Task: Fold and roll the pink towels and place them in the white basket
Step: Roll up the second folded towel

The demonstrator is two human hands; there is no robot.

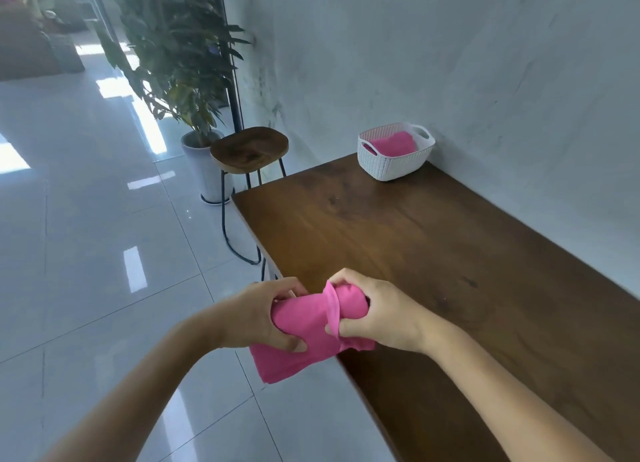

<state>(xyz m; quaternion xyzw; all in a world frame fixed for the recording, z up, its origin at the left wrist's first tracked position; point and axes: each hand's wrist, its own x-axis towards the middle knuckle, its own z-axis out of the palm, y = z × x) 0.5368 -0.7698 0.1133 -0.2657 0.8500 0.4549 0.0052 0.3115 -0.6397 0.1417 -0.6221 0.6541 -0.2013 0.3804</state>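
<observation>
Towel [304,319], pink and partly rolled, held in the air by 2 bare hands at the near left corner of a dark wooden table [415,240], partly over the table edge and partly over the tiled floor. The roll's long axis runs left to right, from hand to hand. The left hand [256,316] grips the left end, fingers curled over the top and thumb pressed into the front. The right hand [377,316] wraps the right end and pinches a loose strip of hem that crosses the roll. A flat tail of cloth hangs below the left hand, not yet rolled in. A white basket [391,165] sits at the far end of the table beside the wall, well apart from the hands, ahead and a little to the right. Inside it lies a stored towel [394,144], also pink; whether there is more than 1 cannot be told. The rolling looks close to done, with the tail left to tuck. The right hand is nearer the basket, and the roll lies crosswise to the path there. A stool [249,148] and a plant [180,46] stand beyond the table's left side.
</observation>
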